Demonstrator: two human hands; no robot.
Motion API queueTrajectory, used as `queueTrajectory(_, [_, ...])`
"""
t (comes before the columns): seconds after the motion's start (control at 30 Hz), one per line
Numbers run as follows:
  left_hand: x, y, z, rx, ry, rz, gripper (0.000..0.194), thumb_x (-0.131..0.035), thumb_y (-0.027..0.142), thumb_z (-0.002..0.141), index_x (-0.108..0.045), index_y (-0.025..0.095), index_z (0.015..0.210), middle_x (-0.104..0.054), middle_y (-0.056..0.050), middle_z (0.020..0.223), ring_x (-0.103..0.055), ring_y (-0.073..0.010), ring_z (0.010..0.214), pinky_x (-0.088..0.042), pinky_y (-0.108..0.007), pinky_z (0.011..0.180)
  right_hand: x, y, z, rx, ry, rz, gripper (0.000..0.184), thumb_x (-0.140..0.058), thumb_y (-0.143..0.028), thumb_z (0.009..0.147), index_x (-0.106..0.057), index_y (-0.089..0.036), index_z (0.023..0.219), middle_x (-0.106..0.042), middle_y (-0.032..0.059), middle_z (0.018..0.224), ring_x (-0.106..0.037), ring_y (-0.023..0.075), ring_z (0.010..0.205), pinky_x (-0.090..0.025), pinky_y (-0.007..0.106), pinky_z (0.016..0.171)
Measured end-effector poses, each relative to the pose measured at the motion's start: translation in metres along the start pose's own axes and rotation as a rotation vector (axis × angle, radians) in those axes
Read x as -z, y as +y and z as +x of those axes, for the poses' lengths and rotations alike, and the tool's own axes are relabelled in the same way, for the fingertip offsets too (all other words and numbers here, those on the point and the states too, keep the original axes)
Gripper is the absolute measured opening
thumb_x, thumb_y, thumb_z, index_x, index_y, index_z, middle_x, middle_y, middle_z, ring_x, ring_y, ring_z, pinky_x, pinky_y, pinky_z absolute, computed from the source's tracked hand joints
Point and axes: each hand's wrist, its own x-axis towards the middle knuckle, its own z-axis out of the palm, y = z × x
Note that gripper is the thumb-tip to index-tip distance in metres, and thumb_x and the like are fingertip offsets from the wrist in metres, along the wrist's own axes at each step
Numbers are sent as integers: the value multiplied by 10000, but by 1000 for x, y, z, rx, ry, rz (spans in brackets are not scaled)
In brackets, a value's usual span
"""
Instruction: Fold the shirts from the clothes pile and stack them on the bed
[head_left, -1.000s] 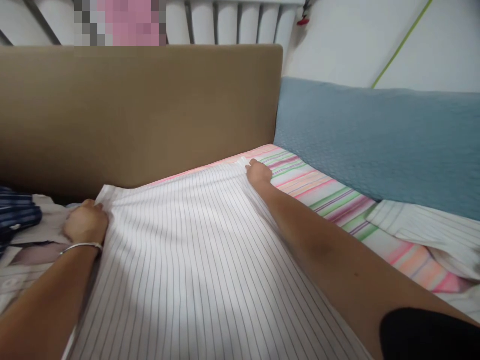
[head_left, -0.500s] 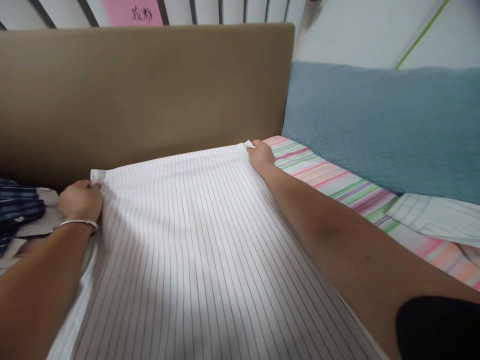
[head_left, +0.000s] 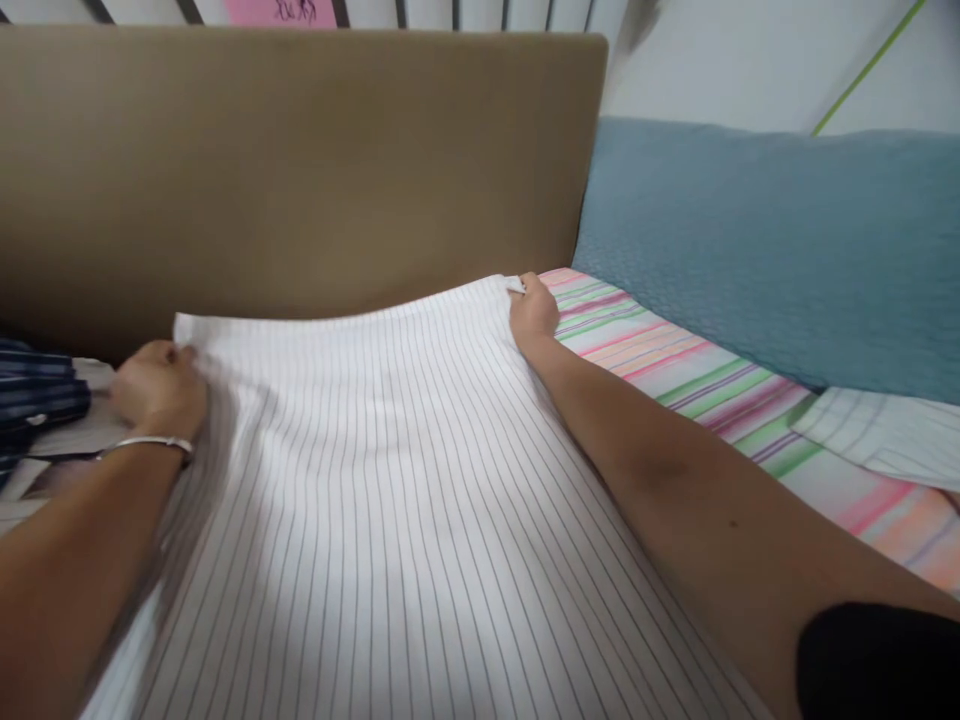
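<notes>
Held white pinstriped cloth (head_left: 375,500) by its far edge: gripped just below far left corner with left hand (head_left: 160,388), at far right corner with right hand (head_left: 535,308), with fingers curled tight on fabric at both ends and well apart, stretching edge between them. Had cloth running from bottom of view up to near brown panel (head_left: 315,170), overlapping striped bedding (head_left: 675,365) at right. Could not tell far edge touching panel from far edge hanging just in front. Judged spreading mostly done: far edge drawn out wide, stripes running fairly even down the middle. Had not let go of either corner, nor flattened soft creases beside left hand; counted both as left. Saw no fold across visible body of cloth; could not check near end, being out of view. Looked for text next: spotted pink paper (head_left: 285,12) at white slats (head_left: 427,14) behind panel, bearing dark strokes like handwriting, cut off at top and too blurred to read. Found no readable brand or label on pinstriped cloth, blue cushion (head_left: 772,260), plaid cloth (head_left: 37,390) near left hand, or second striped cloth (head_left: 885,435) over at right.
</notes>
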Motion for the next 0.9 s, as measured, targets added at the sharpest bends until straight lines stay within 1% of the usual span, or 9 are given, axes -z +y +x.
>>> queueTrajectory(0.07, [3,2,1,45,31,14,557,-339,500,848,-544,102,1179,-589,-180,1194,-553,-285,1011,-441,-507,827,-2,-1,0,19,-20,-45,350,-297,-288,936,-496,-241,1220,-585,78,1148,-557,233,999,-408,326,805])
queueTrajectory(0.2, [-5,9,-8,-12,-195,175,457,-393,375,844,-557,85,1156,-549,-222,1227,-519,-334,1098,-429,-527,829,-6,-5,-3,82,-153,-170,332,-367,-169,893,-552,-218,1164,-605,101,1095,-583,233,973,-410,344,823])
queueTrajectory(0.3, [-16,7,-12,-22,-280,261,421,-408,317,834,-559,86,1153,-522,-238,1247,-486,-361,1147,-423,-532,837,-6,-8,-2,74,-193,-217,321,-396,-163,883,-555,-202,1160,-594,121,1136,-583,230,998,-413,353,845])
queueTrajectory(0.43, [-15,-2,-1,-59,-316,209,480,-441,301,810,-491,30,1203,-512,-272,1239,-483,-370,1157,-419,-520,874,6,-10,6,-28,-274,-99,457,-514,-335,860,-462,-164,1281,-558,144,1240,-530,248,1117,-409,339,890])
queueTrajectory(0.53, [-1,5,-7,-161,-207,171,601,-477,349,786,-393,32,1290,-455,-283,1293,-430,-392,1205,-395,-533,919,30,-6,8,-11,-358,52,568,-460,-442,878,-384,-139,1353,-496,146,1334,-497,227,1174,-404,314,920])
queueTrajectory(0.63, [20,21,-61,-528,-80,50,614,-431,448,803,-399,111,1315,-456,-200,1340,-391,-349,1255,-326,-526,1015,68,17,-14,64,-395,80,457,-361,-402,922,-461,-175,1306,-535,88,1310,-513,177,1165,-401,293,946])
queueTrajectory(0.73, [38,13,-153,-874,-217,-78,549,-359,533,819,-399,337,1331,-395,-21,1442,-324,-259,1337,-299,-468,1072,120,63,-74,247,-379,40,413,-394,-341,905,-529,-171,1256,-516,91,1333,-439,185,1254,-321,335,1053])
queueTrajectory(0.8, [41,-18,-209,-992,-419,-6,487,-331,520,824,-309,549,1310,-331,141,1461,-268,-231,1371,-262,-520,1084,159,98,-132,502,-355,7,455,-443,-382,877,-508,-209,1292,-438,89,1401,-327,222,1334,-260,418,1099])
queueTrajectory(0.9, [46,-92,-247,-842,-410,72,591,-421,530,732,-251,597,1294,-364,185,1419,-294,-239,1353,-285,-531,1070,213,141,-219,714,-506,-1,521,-509,-461,839,-462,-307,1334,-384,59,1438,-301,256,1346,-213,491,1110])
